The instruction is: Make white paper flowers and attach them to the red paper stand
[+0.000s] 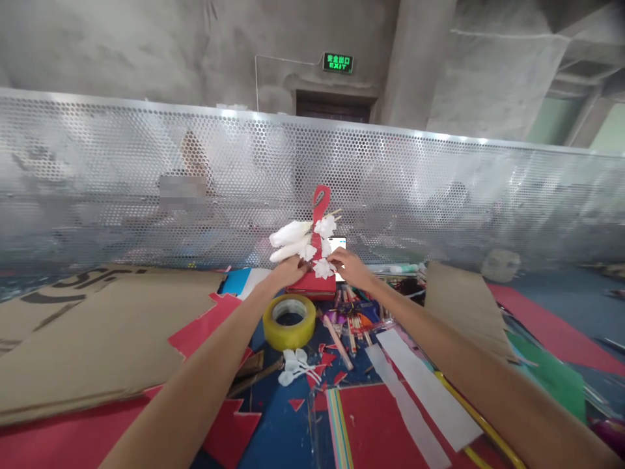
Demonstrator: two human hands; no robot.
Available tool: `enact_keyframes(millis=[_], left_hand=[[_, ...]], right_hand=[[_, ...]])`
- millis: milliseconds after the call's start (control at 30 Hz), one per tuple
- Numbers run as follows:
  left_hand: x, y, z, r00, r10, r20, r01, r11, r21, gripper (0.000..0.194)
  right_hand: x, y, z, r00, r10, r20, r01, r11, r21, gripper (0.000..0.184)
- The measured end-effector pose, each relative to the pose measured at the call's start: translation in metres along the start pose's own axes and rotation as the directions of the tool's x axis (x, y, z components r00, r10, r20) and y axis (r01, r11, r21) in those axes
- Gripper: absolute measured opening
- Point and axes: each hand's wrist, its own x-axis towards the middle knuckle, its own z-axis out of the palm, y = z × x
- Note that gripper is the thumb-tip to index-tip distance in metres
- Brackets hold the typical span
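Working mid-frame with left hand (289,270) and right hand (352,268), could not confirm either pinch; risked crushing white flowers (323,268) by overpressing.

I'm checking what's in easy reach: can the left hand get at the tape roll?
Probably yes: the tape roll lies close to the left hand, with nothing on top, though that hand is busy at the white flowers.

Head view looks forward and, seemingly, slightly down.
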Motion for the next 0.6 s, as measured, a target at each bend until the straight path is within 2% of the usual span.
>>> enact_keyframes(millis=[167, 300, 367, 500, 600], left_hand=[[-0.002, 0.003, 0.004, 0.998, -0.01, -0.068, 0.011, 1.0, 0.017, 0.027], [-0.006, 0.008, 0.003, 0.992, 0.004, -0.123, 0.017, 0.985, 0.172, 0.031], [-0.009, 0.012, 0.002, 0.992, 0.007, -0.125, 0.027, 0.961, 0.273, 0.034], [-0.014, 0.021, 0.0, 0.995, 0.012, -0.097, 0.029, 0.912, 0.409, 0.04], [-0.015, 0.024, -0.004, 0.998, 0.027, -0.057, 0.001, 0.894, 0.447, 0.037]], right_hand=[[-0.002, -0.008, 0.001, 0.992, 0.123, 0.029, -0.125, 0.987, 0.098, 0.028], [-0.004, -0.018, -0.001, 0.983, 0.175, 0.063, -0.183, 0.966, 0.182, 0.028], [-0.003, -0.022, -0.001, 0.979, 0.192, 0.06, -0.2, 0.964, 0.173, 0.024], [0.002, -0.029, 0.007, 0.971, 0.239, 0.017, -0.24, 0.968, 0.074, 0.04], [0.003, -0.028, 0.017, 0.969, 0.245, -0.041, -0.244, 0.97, 0.008, 0.044]])
